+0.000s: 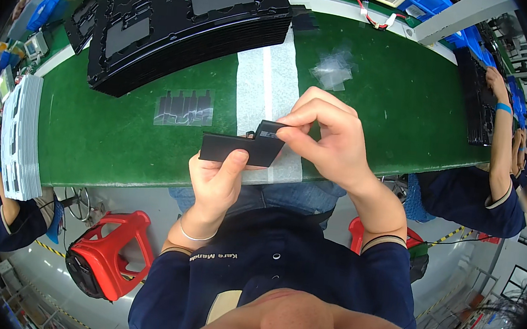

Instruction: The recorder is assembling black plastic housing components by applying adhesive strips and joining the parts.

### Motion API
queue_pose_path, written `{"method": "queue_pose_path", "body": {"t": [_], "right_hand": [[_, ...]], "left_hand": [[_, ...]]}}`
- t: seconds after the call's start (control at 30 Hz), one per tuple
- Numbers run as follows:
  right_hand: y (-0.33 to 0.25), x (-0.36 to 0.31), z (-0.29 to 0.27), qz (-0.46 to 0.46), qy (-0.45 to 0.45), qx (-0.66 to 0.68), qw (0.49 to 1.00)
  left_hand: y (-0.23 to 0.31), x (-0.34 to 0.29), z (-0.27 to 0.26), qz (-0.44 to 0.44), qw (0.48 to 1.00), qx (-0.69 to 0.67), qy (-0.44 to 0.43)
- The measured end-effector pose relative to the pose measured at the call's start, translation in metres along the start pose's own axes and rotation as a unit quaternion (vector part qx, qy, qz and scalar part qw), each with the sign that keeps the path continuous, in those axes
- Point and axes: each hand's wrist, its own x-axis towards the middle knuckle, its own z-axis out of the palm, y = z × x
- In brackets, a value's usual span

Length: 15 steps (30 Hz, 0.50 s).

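A flat black L-shaped piece [233,149], perhaps a battery pack, is held up over the near edge of the green table. A small dark tab shows in its notch. My left hand [216,179] grips it from below, thumb lying on its face and fingers hidden behind. At the raised right end, my right hand [333,136] pinches the upper corner between thumb and forefinger. Whether a thin film is also in that pinch, I cannot tell. Beyond the piece, a white mat strip [249,77] crosses the table. To its left lies a clear sheet with several black strips [184,109].
Stacked black trays [179,48] fill the far left of the green table [397,95]. Clear film pieces [334,68] lie right of the mat. White trays [22,135] stand at the left end. A co-worker's arm [502,124] reaches to black trays at right. A red stool [112,254] stands lower left.
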Motion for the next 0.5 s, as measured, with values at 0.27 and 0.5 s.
{"method": "queue_pose_path", "body": {"t": [0.27, 0.5], "right_hand": [[0.003, 0.009, -0.005, 0.138, -0.072, 0.213, 0.965], [0.008, 0.005, 0.002, 0.087, -0.049, 0.113, 0.989]], "left_hand": [[0.013, 0.008, 0.007, -0.025, 0.995, -0.09, -0.026], [0.014, 0.006, 0.005, -0.056, 0.993, -0.1, -0.017]]}}
